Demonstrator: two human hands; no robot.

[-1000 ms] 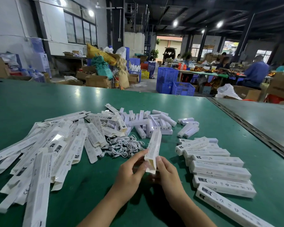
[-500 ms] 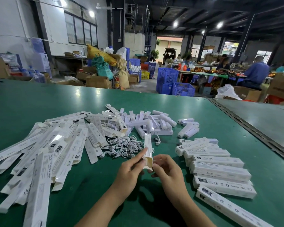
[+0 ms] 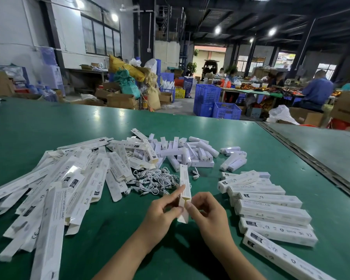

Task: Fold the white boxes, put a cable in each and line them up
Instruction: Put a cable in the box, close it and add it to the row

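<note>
Vs 1 s ago, the white box (image 3: 185, 184) in our hands has swung from a slight rightward lean to pointing approx straight away from us. Its near-end flap now hangs open below our fingertips. We judge that end isn't tucked shut yet, so this box is still at the folding step, w/ no cable visibly in it.

Left hand (image 3: 164, 211) grips the box's near end, index finger laid along its side. Right hand (image 3: 208, 213) pinches the same end by the flap. The box is held up off the tabletop (image 3: 49, 128), between the cables (image 3: 154, 182) and the finished boxes (image 3: 271, 209) lined up at right.

Otherwise no diff we can see: the flat boxes (image 3: 69, 188) at left, the cable heap and the row look the same as before.
</note>
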